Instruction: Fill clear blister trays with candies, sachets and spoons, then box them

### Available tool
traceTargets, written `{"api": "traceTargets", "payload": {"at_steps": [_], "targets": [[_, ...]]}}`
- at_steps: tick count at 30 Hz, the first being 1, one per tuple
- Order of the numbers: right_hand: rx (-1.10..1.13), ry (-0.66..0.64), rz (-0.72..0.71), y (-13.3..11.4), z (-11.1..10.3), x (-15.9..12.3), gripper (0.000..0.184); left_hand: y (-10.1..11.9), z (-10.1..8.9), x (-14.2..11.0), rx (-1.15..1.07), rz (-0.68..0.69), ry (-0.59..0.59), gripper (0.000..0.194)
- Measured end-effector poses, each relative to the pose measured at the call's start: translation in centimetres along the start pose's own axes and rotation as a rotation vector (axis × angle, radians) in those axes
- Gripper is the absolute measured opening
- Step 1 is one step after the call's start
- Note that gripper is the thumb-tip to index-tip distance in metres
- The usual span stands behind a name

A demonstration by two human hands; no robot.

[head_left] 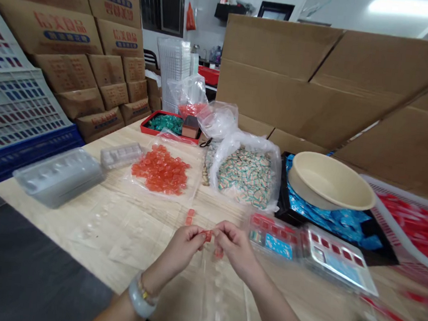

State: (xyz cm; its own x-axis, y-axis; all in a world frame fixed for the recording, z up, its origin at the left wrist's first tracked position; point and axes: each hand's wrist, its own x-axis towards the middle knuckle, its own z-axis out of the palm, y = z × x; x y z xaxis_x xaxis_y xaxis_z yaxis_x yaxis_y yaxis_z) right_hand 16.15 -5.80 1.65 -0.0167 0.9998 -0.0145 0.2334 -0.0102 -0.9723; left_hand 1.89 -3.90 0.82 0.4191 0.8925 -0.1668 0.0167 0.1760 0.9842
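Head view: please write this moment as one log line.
left hand: pinches small red piece; right hand: fingertips pinched at same piece; near hands: loose red pieces; beyond: red pile; right: cream basin over blue packets

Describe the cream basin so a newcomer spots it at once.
Find the tall cardboard wall at the back. Before its right part sits a black tray of blue packets, with the basin resting on top. It is wide, round and plain cream, unlike the clear bag of small pieces to its left and the basket of red things to its right.
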Motion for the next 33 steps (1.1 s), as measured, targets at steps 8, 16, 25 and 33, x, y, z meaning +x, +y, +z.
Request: {"api": "traceTargets", "payload": {"at_steps": [8,16,25,33], "targets": [[-0.209,-0.042,-0.325,0.4,-1.2,-2.6,0.014,-1.4,1.6,-0.5,-0.608,-0.348,-0.331,0.024],[-0.408,-0.057,-0.231,2.2,-2.8,-4.6,0.013,-2.8,1.5,-1.3,-0.374,-0.301,-0.275,0.019],[-0.891,-0.151,-0.084,6.0,-0.9,-4.1,0.018,-6.9,1.2,-1.5,-0.121,-0.130,-0.069,0.038],[-0.644,-0.045,-0.086,5.4,-1.9,-5.2,0.021,-6.2,1.3,-2.6,0.092,-0.030,-0.017,0.037]]}}
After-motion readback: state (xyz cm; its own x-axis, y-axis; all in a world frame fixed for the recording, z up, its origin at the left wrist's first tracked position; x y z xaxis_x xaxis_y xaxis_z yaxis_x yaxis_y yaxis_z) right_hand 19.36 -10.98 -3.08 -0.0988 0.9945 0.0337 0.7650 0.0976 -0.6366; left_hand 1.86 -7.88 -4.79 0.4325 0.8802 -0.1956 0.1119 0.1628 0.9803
